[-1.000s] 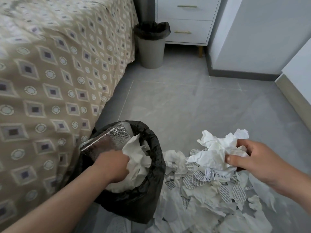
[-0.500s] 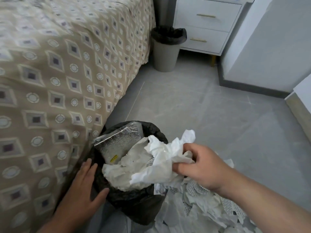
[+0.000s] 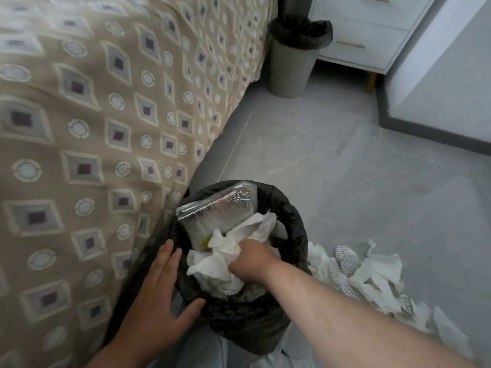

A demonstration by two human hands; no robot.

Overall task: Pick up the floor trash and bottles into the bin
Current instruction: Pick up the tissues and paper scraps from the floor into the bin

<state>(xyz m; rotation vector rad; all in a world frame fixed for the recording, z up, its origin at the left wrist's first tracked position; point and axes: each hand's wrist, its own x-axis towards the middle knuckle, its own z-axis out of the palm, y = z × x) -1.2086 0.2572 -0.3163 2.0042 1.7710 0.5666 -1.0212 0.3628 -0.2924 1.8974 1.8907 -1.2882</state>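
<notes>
A bin lined with a black bag (image 3: 289, 216) stands on the floor beside the bed. It holds a silver foil pouch (image 3: 215, 211) and crumpled white paper (image 3: 212, 266). My right hand (image 3: 249, 258) is inside the bin's mouth, fingers closed on the white paper and pressing it down. My left hand (image 3: 159, 304) lies flat with spread fingers against the bin's left outer side. More torn white paper and printed scraps (image 3: 366, 277) lie on the floor to the right of the bin.
The bed with a beige patterned cover (image 3: 93, 128) fills the left. A second grey bin with a black liner (image 3: 295, 57) stands at the back by a white drawer unit (image 3: 364, 35). A white wall with dark skirting (image 3: 435, 134) is at right.
My right hand has carried the crumpled paper from the floor pile into the bin. My left hand left the bin's inside and now rests on its outer side.
</notes>
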